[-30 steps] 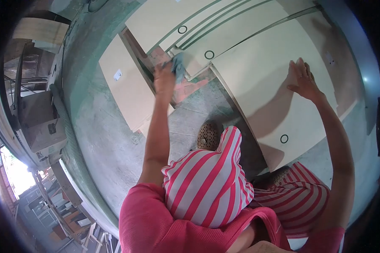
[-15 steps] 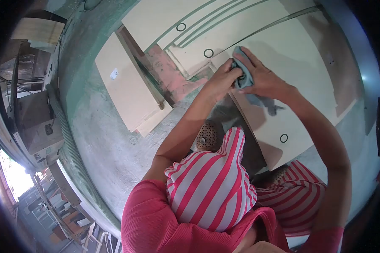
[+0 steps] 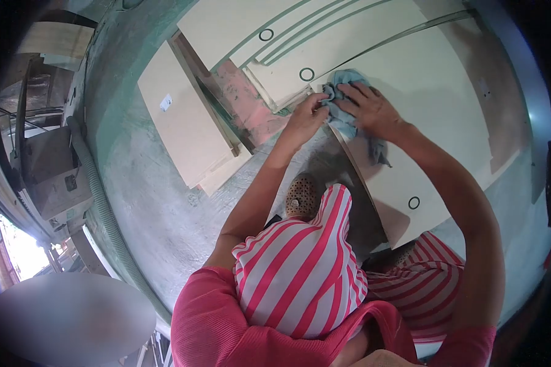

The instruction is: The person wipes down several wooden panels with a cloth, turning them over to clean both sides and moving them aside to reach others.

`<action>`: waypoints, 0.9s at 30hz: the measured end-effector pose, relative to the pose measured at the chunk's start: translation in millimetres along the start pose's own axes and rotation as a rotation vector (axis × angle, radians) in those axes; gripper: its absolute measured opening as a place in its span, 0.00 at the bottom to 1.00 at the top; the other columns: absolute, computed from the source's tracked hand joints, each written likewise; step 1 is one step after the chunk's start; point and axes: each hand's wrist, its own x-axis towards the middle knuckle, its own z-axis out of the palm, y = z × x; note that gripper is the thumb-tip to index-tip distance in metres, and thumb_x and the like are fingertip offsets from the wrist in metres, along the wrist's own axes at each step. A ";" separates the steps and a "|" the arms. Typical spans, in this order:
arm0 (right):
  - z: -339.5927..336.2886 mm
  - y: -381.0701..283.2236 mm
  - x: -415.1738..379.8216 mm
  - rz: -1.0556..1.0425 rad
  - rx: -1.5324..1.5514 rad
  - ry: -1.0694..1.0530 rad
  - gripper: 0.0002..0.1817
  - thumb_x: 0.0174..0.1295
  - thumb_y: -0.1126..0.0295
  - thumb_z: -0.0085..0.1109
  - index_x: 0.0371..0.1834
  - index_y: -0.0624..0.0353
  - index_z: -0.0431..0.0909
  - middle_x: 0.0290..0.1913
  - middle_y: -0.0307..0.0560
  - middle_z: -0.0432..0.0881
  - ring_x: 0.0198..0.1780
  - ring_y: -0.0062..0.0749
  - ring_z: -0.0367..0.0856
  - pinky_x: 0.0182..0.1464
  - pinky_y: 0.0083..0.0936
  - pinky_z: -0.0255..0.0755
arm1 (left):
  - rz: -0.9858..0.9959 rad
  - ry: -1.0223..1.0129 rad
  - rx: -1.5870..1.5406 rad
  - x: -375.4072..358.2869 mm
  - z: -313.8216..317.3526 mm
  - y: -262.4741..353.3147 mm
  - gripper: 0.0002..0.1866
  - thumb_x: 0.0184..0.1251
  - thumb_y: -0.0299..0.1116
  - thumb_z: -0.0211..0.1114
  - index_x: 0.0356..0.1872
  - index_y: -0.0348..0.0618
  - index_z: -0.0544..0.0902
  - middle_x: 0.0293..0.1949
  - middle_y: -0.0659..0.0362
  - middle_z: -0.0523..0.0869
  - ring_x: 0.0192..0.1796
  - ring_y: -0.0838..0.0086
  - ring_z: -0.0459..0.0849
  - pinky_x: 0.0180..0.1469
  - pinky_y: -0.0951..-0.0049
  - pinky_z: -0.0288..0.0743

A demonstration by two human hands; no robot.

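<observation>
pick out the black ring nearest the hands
The middle black ring, beside the crumpled blue-gray cloth; the upper ring and lower ring sit farther away.

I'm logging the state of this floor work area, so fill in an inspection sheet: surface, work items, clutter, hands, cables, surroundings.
Surface: floor grey-green, mottled; reddish patch between the boards.
Work items: blue-grey cloth bunched at the near-left corner of the large panel; black rings on the pale boards.
Clutter: smaller board stack at left, edges uneven, white label on top.
Hands: left hand at the cloth's edge, grip unclear; right hand spread on the cloth.
Cables: nothing seen for certain; ribbed hose along the left.
Surroundings: grey box-shaped unit at left; lower left blurred.
</observation>
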 end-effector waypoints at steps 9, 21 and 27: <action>-35.2 -3.0 -73.7 0.094 -0.104 -0.142 0.40 0.42 0.59 0.70 0.63 0.50 0.67 0.68 0.53 0.58 0.66 0.54 0.62 0.60 0.45 0.67 | 0.483 0.426 0.476 8.3 35.1 16.3 0.18 0.63 0.29 0.60 0.54 0.38 0.74 0.60 0.44 0.70 0.58 0.49 0.73 0.56 0.59 0.72; -88.9 119.2 -290.0 1.098 -0.219 -0.138 0.26 0.50 0.71 0.61 0.55 0.46 0.73 0.48 0.53 0.75 0.51 0.51 0.76 0.52 0.42 0.72 | 0.607 0.313 1.014 44.1 97.0 -26.9 0.28 0.64 0.42 0.60 0.65 0.48 0.68 0.69 0.41 0.57 0.71 0.39 0.50 0.70 0.42 0.43; -7.5 68.1 -187.8 0.710 0.010 0.014 0.28 0.43 0.68 0.65 0.52 0.54 0.73 0.55 0.54 0.73 0.56 0.49 0.72 0.55 0.39 0.71 | 0.615 0.270 1.165 58.3 81.7 -72.2 0.29 0.66 0.42 0.58 0.67 0.48 0.65 0.69 0.41 0.58 0.70 0.38 0.52 0.68 0.41 0.46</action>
